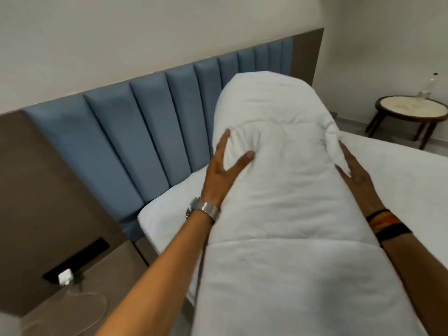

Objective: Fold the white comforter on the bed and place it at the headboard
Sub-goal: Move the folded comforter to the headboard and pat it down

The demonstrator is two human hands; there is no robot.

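The white comforter (286, 185) is folded into a long thick bundle, held up over the bed's left side and stretching away from me toward the blue padded headboard (135, 132). My left hand (224, 173), with a metal watch on its wrist, presses the bundle's left flank with fingers spread. My right hand (356, 175), with woven bands at its wrist, grips the right flank, its fingertips buried in the fabric. The white bed sheet (400, 180) shows on both sides of the bundle.
A brown bedside unit (72, 284) with a black switch panel, a white plug and a cable stands at the lower left. A round stool-like table (412, 110) with a glass bottle sits beyond the bed at the right. Brown panels flank the headboard.
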